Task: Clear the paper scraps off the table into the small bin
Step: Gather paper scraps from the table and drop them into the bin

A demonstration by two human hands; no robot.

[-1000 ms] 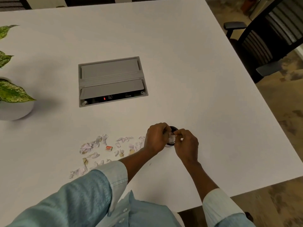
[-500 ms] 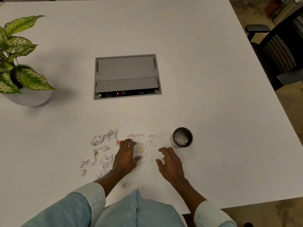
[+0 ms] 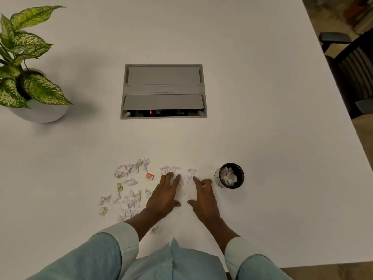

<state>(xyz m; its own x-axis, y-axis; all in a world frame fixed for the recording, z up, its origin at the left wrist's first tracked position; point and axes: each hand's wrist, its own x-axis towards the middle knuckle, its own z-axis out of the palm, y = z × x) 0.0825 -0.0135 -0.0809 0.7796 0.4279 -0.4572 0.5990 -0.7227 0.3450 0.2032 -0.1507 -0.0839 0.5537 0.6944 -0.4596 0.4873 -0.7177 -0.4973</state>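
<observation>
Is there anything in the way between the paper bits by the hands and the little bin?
Nothing visible. The paper scraps lie between the left hand and right hand, and only bare white table separates them from the small bin, which stands open to their right.

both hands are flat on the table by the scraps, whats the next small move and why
Probably draw the left hand and right hand together to pinch up the white paper scraps lying between them: both are open, and the small bin stands just right of them.
</observation>
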